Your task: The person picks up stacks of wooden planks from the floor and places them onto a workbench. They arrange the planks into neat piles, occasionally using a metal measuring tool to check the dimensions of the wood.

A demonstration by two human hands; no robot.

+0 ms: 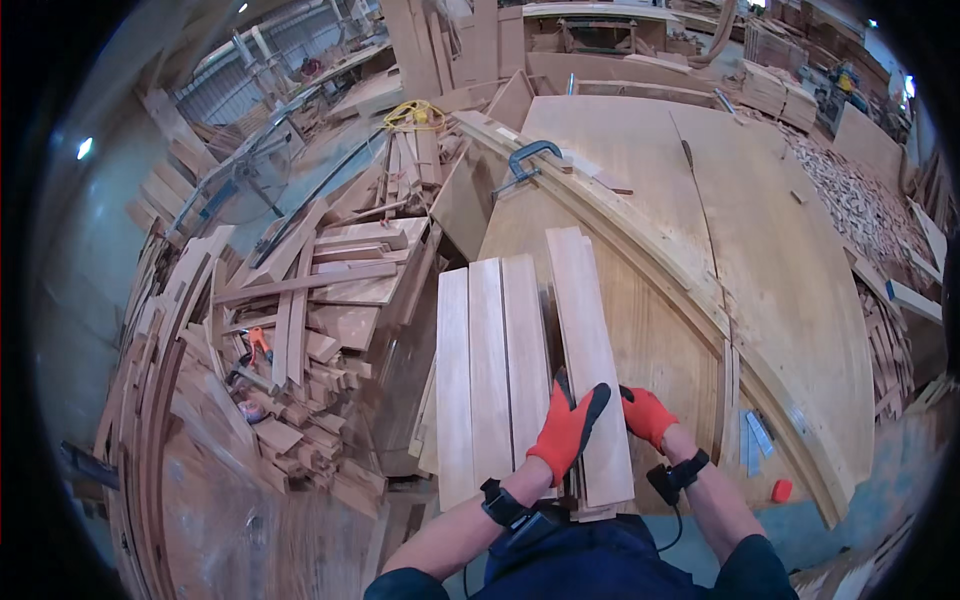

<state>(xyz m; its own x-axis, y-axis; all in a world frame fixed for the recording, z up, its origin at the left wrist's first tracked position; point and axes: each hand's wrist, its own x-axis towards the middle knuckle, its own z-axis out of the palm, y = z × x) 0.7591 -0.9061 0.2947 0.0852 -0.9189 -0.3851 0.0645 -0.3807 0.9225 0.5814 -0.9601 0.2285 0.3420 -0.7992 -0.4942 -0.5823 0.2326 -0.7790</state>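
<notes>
A long pale wooden board (583, 330) lies slightly askew in front of me, on top of other boards. My left hand (566, 430), in an orange-red glove with dark fingertips, grips its left edge with the thumb across the top face. At the board's right edge, my right hand (650, 415) presses with curled fingers, partly hidden from view. Left of it, several similar boards lie side by side, among them a left board (456, 375) and a middle board (489, 350). A dark gap separates the held board from this row.
A blue C-clamp (525, 165) holds long curved wooden strips (640, 245) on the plywood table (790, 260). Metal plates (755, 440) and a red object (782, 491) lie at right. Scrap wood (310, 420) and an orange-handled tool (259, 343) are heaped on the left.
</notes>
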